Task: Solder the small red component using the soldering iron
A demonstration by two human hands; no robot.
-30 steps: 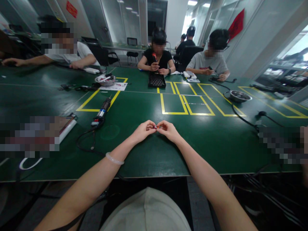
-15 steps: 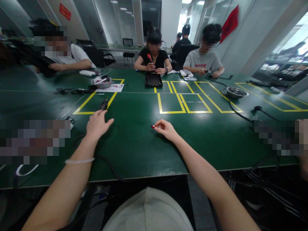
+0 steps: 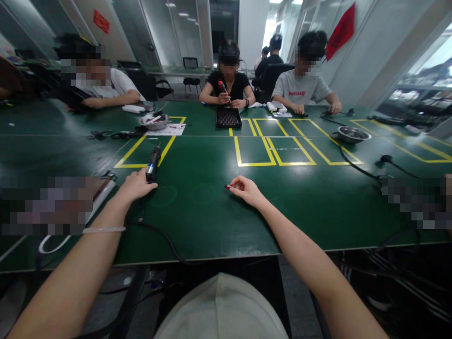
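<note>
A black electric screwdriver [image 3: 153,164] with a thin bit lies on the green table [image 3: 197,226], its bit pointing away from me. My left hand [image 3: 136,184] is at its near end, thumb stretched out to the right. The fingers lie beside the handle and look loose rather than wrapped round it; whether they touch it is hard to see. My right hand [image 3: 244,190], over the middle of the table, pinches a small red part [image 3: 228,187] with a dark end between thumb and fingertips. Its exact kind is too small to make out.
Across the table, several people sit working; one holds a red-handled tool over a black tray [image 3: 229,117]. Yellow tape marks rectangles [image 3: 256,164]. A bag of parts [image 3: 154,121] lies at the left, a metal bowl [image 3: 353,135] at the right. A dark cable [image 3: 165,242] runs near my edge.
My left hand has drawn back and left, uncovering most of the electric screwdriver, which stays in place. My right hand still pinches the small red part in nearly the same spot.
</note>
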